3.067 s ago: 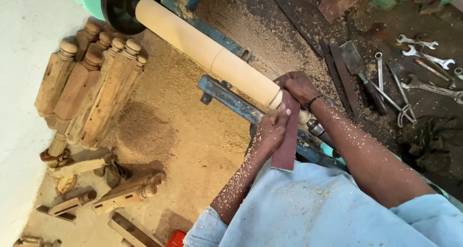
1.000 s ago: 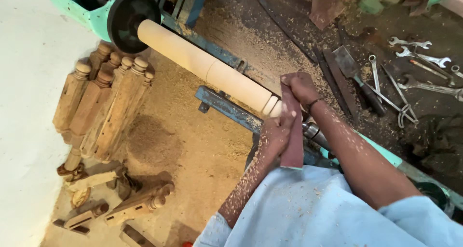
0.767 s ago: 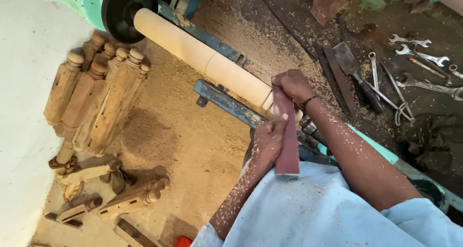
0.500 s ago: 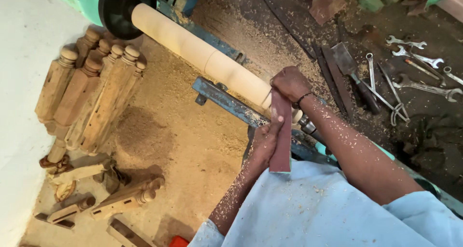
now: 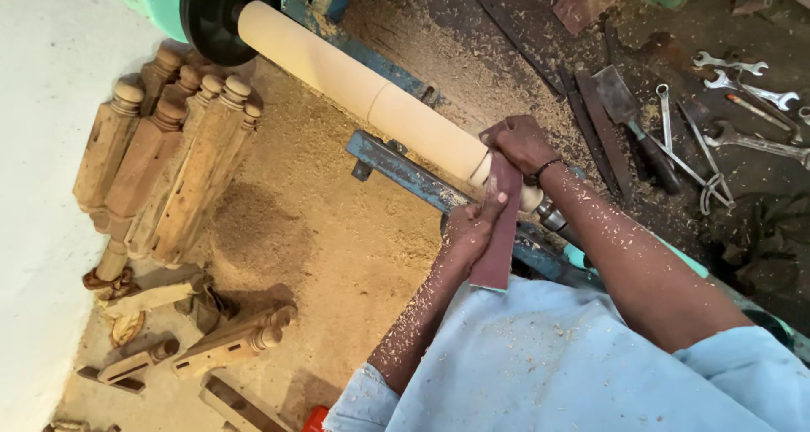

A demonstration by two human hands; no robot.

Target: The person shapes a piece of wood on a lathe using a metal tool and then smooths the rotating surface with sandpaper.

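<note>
A pale wooden cylinder [image 5: 363, 90] is mounted on a lathe, running from a black faceplate [image 5: 215, 10] at the upper left down to the right. A reddish-brown strip of sandpaper [image 5: 498, 234] is wrapped over the cylinder's near end. My right hand [image 5: 519, 141] grips the strip's upper end on top of the wood. My left hand [image 5: 468, 225] holds the lower part of the strip below the cylinder. Both forearms are dusted with wood chips.
A blue tool rest [image 5: 405, 170] lies under the cylinder. Several turned wooden legs [image 5: 169, 162] lean against the white wall at left, and more lie on the sawdust-covered floor [image 5: 329, 246]. Spanners and chisels [image 5: 675, 120] lie on the dark bench at right.
Both hands have stayed on the sandpaper strip at the cylinder's near end, with small shifts along the wood. The view has swayed slightly.
</note>
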